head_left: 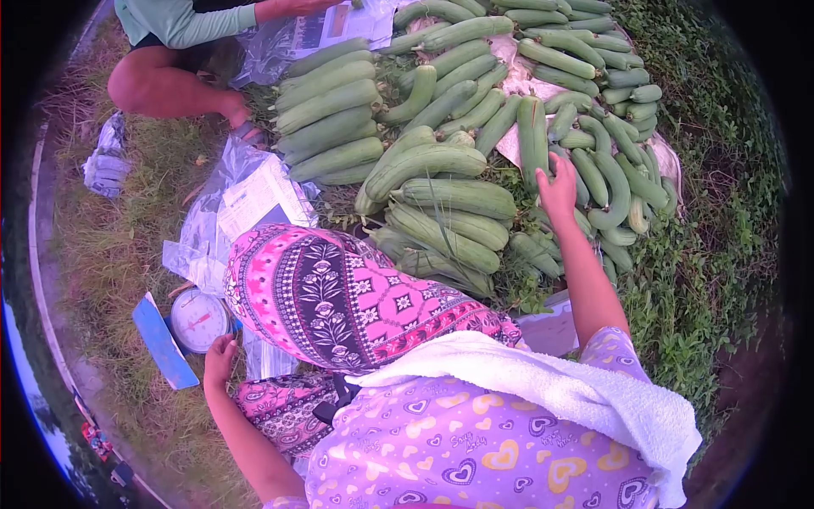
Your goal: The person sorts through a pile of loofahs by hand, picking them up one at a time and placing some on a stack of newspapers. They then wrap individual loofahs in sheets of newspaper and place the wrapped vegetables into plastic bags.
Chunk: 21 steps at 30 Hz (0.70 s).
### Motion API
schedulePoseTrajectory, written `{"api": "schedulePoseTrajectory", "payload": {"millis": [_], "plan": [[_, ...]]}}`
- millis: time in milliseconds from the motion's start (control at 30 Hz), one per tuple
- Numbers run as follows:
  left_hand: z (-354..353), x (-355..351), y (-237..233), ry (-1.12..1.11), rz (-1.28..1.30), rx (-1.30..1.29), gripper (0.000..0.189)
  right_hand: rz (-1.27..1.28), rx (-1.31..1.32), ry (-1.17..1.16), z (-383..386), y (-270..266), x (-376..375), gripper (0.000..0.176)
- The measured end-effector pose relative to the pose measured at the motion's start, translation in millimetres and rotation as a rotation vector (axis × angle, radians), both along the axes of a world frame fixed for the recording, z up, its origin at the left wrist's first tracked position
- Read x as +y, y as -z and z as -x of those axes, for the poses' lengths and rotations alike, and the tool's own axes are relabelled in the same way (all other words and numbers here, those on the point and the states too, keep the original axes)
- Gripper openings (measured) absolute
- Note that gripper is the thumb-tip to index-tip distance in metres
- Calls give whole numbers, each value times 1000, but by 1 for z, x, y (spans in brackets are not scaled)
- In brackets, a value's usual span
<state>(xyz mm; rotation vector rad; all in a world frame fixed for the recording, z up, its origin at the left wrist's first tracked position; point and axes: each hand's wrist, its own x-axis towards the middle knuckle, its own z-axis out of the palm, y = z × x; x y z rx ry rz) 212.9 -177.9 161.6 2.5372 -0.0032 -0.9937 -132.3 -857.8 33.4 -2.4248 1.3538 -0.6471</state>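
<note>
My right hand (557, 188) reaches to the heap on the right. Its thumb and fingers close on the lower end of a long green luffa gourd (532, 136), whose far end points away from me. My left hand (220, 360) is beside a round dial scale (199, 321), fingers slightly bent and apart, with nothing visible in them. Between my hands, in front of my patterned trousers, lies a stack of ridged luffa gourds (458, 197). Another neat stack of gourds (329, 110) lies farther off, left of centre.
A person in a green sleeve (199, 24) squats at upper left. Clear plastic and printed paper (263, 199) lie left of the stacks. A blue board (164, 341) stands by the scale. More gourds (615, 174) cover a pale sheet at right, beside leafy plants (712, 204).
</note>
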Motion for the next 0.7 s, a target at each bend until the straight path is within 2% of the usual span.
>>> {"api": "schedulePoseTrajectory", "payload": {"millis": [67,133,200,267,367,400,467,500,600,633,700], "plan": [[1,3,0,-23,18,-2,37,-260,-170,-182,-17,-38,43,34],[3,8,0,-27,26,8,38,-333,-158,-444,-18,-48,91,28],[6,8,-3,-50,47,0,39,-314,-119,-661,-12,-51,135,32],[8,8,-6,-47,36,9,41,-419,-56,-752,-2,-39,170,37],[12,10,-9,-61,43,23,43,-447,-101,-808,3,-9,186,53],[13,9,-11,-47,25,14,43,-574,-56,-743,2,-10,184,51],[16,9,-15,-18,-8,-4,42,-860,-224,-468,1,-12,186,36],[17,11,-14,-44,19,-5,42,-904,-201,-356,4,-11,181,34],[21,21,-15,-112,62,-13,42,-1088,28,-531,-21,-54,140,43],[20,21,-15,-117,69,-15,41,-1148,11,-581,-20,-67,128,55],[22,12,-19,-123,72,-34,40,-1436,-178,-650,-26,-86,112,63]]}}
